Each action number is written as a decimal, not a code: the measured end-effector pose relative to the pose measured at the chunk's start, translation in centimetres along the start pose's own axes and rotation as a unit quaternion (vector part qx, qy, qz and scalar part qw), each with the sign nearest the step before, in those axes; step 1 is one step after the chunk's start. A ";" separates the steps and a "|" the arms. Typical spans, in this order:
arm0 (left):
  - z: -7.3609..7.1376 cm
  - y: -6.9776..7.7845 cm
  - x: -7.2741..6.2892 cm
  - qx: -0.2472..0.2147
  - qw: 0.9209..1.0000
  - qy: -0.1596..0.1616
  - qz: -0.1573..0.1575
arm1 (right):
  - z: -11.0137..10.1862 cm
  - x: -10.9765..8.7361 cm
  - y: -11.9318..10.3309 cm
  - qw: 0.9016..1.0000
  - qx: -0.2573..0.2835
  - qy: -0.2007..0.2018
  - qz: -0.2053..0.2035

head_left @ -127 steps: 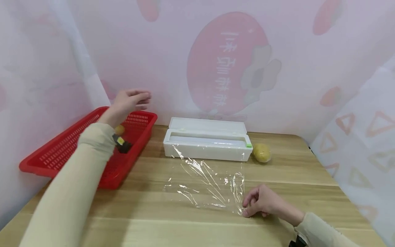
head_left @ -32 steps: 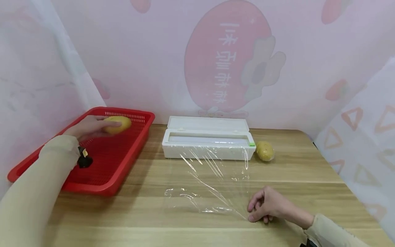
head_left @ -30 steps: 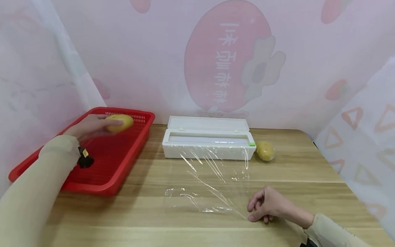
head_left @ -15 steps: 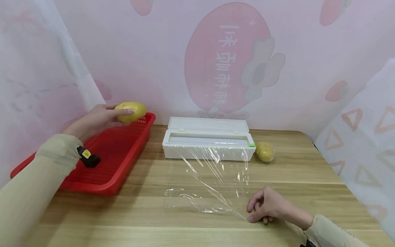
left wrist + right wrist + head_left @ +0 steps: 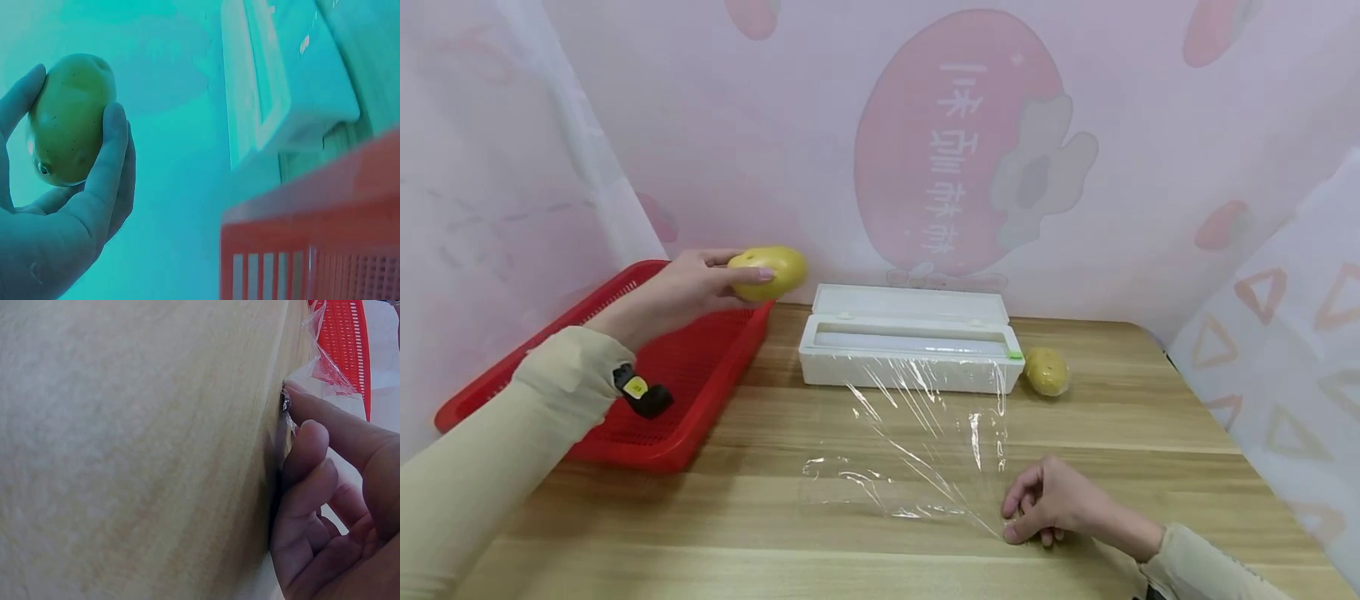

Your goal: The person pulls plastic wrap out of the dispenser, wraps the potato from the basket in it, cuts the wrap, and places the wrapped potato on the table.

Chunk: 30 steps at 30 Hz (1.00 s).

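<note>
My left hand [image 5: 688, 287] grips a yellow potato [image 5: 771, 273] above the back right corner of the red basket [image 5: 681, 446]. In the left wrist view the potato [image 5: 72, 122] sits between thumb and fingers, with small dark spots on its skin. My right hand [image 5: 1056, 504] pinches the near right corner of a clear sheet of cling film [image 5: 910, 467] at the tabletop. The film runs from the front of a white dispenser box [image 5: 910, 373], whose lid stands open. In the right wrist view the pinched film [image 5: 325, 372] bunches at the fingertips.
A second potato [image 5: 1047, 372], seemingly wrapped in film, lies against the dispenser's right end. The wooden table [image 5: 760, 533] meets a printed curtain [image 5: 820, 167] behind. The basket stands at the left, next to the side curtain.
My left hand, away from any potato at first, has taken one from the basket, raised it and moved right. My right hand stays at the film corner, which now lies pulled into diagonal creases.
</note>
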<state>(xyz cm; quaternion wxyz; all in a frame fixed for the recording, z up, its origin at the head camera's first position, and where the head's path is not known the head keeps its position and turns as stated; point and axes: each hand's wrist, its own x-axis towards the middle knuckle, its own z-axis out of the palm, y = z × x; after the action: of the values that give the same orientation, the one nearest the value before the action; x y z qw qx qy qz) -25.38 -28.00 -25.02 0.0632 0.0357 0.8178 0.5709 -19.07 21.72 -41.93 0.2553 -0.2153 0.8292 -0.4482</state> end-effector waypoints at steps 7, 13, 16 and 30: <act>4.4 0.1 -1.0 0.028 0.999 0.002 0.028 | 0.0 0.0 0.1 1.000 0.002 -0.002 -0.008; 9.7 -1.1 -3.0 0.018 0.998 -0.032 0.051 | 0.0 0.0 0.2 1.000 0.001 -0.006 -0.012; 12.4 -2.7 -3.4 0.003 0.997 -0.054 0.049 | -0.1 -0.1 0.2 1.000 0.003 -0.005 -0.012; 20.0 -8.4 -3.7 0.016 0.995 -0.075 0.068 | -0.5 -0.2 0.3 1.000 0.005 -0.004 -0.003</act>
<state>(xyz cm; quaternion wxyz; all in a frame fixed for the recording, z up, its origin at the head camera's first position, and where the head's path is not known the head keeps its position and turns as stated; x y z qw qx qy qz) -18.69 -12.84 -39.51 0.0850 0.1345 0.8154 0.5565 -19.22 22.34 -41.92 0.2583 -0.2181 0.8252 -0.4524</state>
